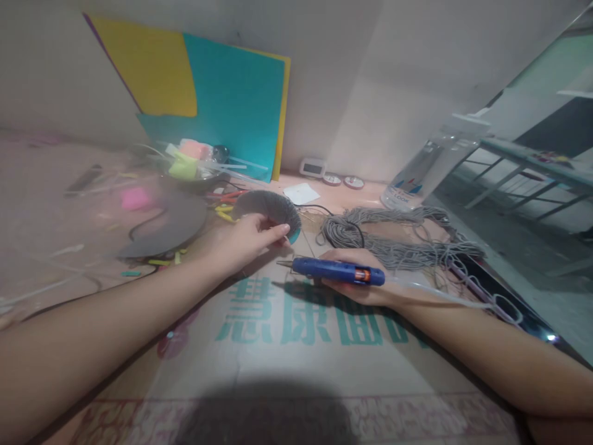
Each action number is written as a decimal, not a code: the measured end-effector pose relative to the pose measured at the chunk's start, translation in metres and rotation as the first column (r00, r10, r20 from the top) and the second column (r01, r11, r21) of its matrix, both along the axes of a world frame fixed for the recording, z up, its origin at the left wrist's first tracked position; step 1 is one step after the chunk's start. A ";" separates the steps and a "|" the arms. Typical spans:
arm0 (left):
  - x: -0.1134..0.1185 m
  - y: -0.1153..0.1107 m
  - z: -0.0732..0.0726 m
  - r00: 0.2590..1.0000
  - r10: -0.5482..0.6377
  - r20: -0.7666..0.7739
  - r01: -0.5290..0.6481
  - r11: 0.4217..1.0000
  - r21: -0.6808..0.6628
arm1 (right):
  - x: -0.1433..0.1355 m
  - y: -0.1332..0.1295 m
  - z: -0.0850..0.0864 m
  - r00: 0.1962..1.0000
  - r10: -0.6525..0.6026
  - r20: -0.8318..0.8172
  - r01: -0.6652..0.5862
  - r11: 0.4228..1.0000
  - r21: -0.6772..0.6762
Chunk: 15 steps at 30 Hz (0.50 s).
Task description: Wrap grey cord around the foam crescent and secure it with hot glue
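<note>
A ridged grey piece (273, 207), teal at its edge, is held in front of the person, its near side pinched by the left hand (259, 233). A blue glue gun (336, 271) is clasped in the right hand (354, 262), nozzle pointed leftward, apart from the piece. Gluing is judged to be in hand; the nozzle should be brought to the edge, clear of the fingertips. Beyond, grey cord (398, 247) is heaped.
</note>
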State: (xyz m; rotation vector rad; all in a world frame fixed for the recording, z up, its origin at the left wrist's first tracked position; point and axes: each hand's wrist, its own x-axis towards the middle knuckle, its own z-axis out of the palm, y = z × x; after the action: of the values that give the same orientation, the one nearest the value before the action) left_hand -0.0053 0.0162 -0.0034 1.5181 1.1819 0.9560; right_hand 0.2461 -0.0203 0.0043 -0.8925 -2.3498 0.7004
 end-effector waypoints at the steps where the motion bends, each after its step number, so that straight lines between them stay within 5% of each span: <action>1: 0.000 0.000 0.001 1.000 -0.003 0.017 0.003 1.000 -0.006 | 0.001 0.001 0.000 0.999 0.052 0.015 -0.053 0.999 0.013; 5: 0.000 0.000 0.002 1.000 -0.008 -0.005 0.008 1.000 -0.004 | 0.005 0.004 0.002 0.970 0.239 0.035 -0.241 0.966 0.094; 9: -0.001 0.000 0.002 0.997 0.049 -0.063 -0.047 0.998 0.037 | 0.010 0.005 0.001 0.958 0.284 0.035 -0.286 0.945 0.159; 11: 0.000 -0.001 0.004 0.988 0.120 -0.102 -0.114 0.992 0.059 | 0.010 0.003 0.001 0.978 0.208 -0.011 -0.200 0.954 0.223; 15: 0.002 -0.007 0.011 0.968 0.139 -0.210 -0.127 0.989 0.071 | 0.004 -0.001 0.001 0.949 -0.259 -0.182 0.293 0.936 0.196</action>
State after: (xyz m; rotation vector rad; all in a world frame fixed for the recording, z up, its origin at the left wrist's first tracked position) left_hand -0.0038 0.0092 0.0074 1.6353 1.4358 0.9380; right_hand 0.2498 -0.0214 0.0053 -1.0047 -2.0626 0.3694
